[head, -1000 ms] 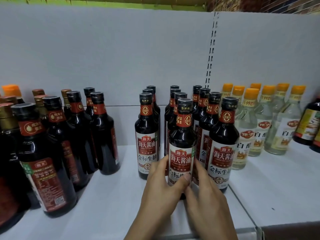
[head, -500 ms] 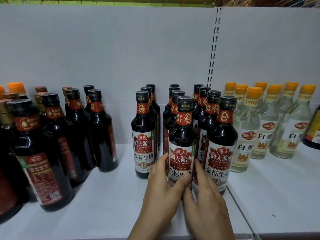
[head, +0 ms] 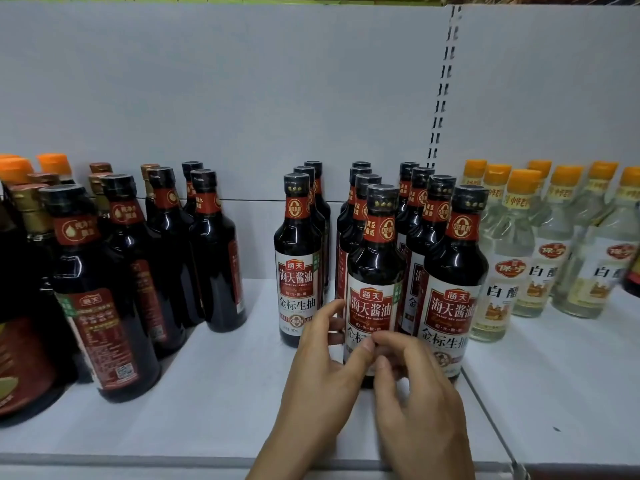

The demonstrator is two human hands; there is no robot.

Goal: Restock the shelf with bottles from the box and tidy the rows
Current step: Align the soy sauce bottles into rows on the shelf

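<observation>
Several dark bottles (head: 104, 289) stand close together at the left end of the white shelf (head: 225, 393). Their labels are turned partly to the side. The ones at the very edge are cut off by the frame, and the orange and gold caps behind them show only in part.

After a bare strip of shelf come three rows of soy sauce bottles (head: 419, 202), each row running from front to back. The left-row bottle (head: 298, 265) at the front stands upright with its label forward. The bottles behind each front one are mostly hidden, so only necks and caps are seen.

The middle bottle (head: 375, 271) stands at the front of the middle row. Its long axis is vertical, cap up, red label facing forward. Its base is hidden.

The left grip (head: 322, 368), a bare hand, is grasping this bottle: its fingers curl around the left side and its thumb lies across the lower label. The right grip (head: 415, 386) has bent fingers in front of the bottle's lower part, next to that thumb. It is blurred, and I cannot tell if it really holds the bottle.

Just beside stands the right-row bottle (head: 453, 271), label forward. Further right are clear bottles (head: 509, 258) with orange caps, the last one cut off.
</observation>
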